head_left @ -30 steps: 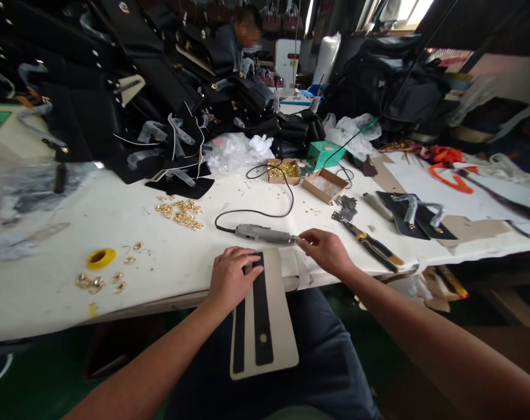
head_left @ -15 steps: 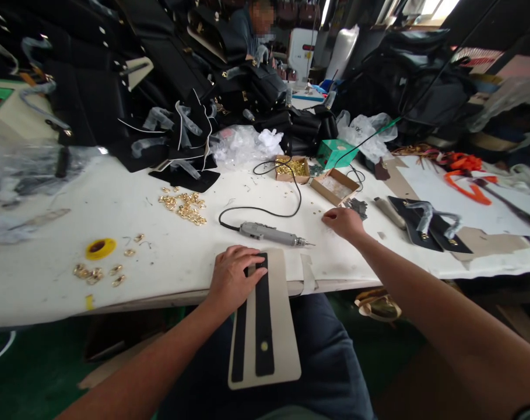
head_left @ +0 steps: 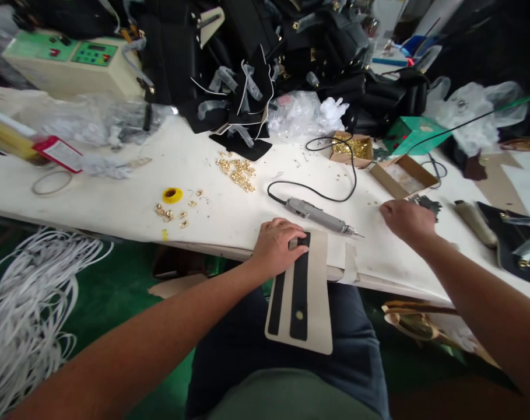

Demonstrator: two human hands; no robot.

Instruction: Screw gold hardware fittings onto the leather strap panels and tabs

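My left hand lies flat, fingers spread, on the top end of a beige panel with two black strips; the panel hangs off the white table onto my lap. My right hand rests knuckles up on the table beside small dark metal pieces, its fingers curled under and hidden. A grey corded electric screwdriver lies on the table between the two hands, touched by neither.
Gold fittings lie scattered, with a yellow tape roll to their left. Two open cardboard boxes and a green box stand behind my right hand. Black bag parts pile at the back. White cords lie on the floor at left.
My right hand left the screwdriver's tip and moved right toward the dark metal pieces. The view swung left and down. My left hand stayed on the panel.
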